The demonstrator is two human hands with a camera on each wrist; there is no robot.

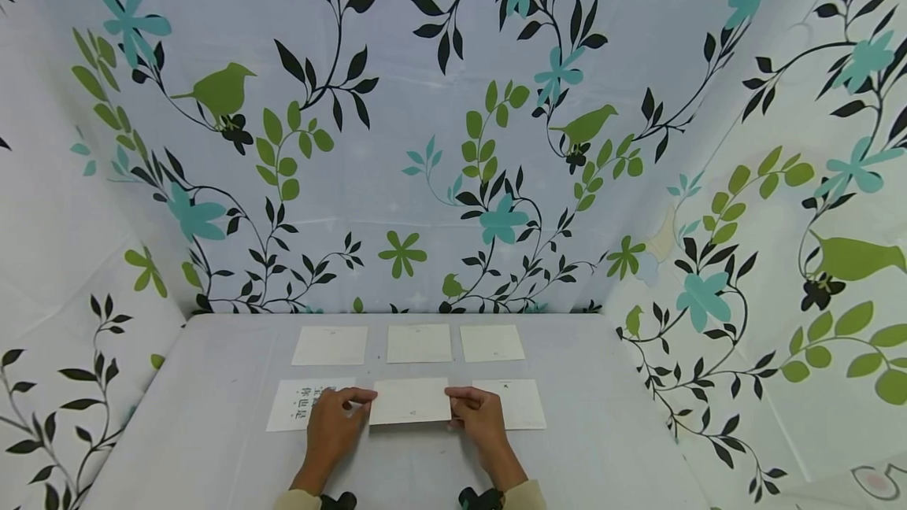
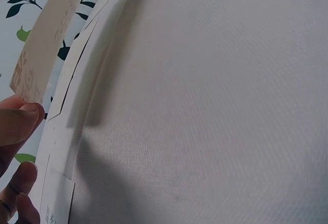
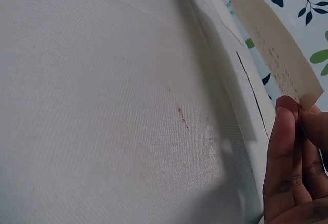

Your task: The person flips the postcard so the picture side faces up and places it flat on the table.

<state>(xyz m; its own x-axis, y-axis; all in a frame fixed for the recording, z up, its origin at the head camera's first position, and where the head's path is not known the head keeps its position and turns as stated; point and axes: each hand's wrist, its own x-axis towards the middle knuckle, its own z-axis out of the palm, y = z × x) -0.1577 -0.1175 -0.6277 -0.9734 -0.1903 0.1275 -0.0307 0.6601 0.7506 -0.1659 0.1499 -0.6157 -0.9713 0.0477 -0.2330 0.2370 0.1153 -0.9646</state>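
Observation:
Both hands hold one cream paper card (image 1: pixel 409 398) at its two side edges, in the middle of the front row. My left hand (image 1: pixel 335 425) pinches the left edge between thumb and finger, and my right hand (image 1: pixel 483 423) pinches the right edge. Raised off the table, the card (image 2: pixel 48 39) shows faint writing on its underside in the left wrist view; writing also shows on the card (image 3: pixel 277 49) in the right wrist view. Beneath my left hand lies a card with printed dark characters (image 1: pixel 285 406), partly covered. Just beyond the right hand is a blank-looking card (image 1: pixel 526 406).
Three pale cards form a back row: a left one (image 1: pixel 330 345), a middle one (image 1: pixel 419 343) and a right one (image 1: pixel 492 343). They lie on a white-covered table (image 1: pixel 602 447). Behind and at the sides hangs a leaf-and-bird patterned cloth (image 1: pixel 397 179).

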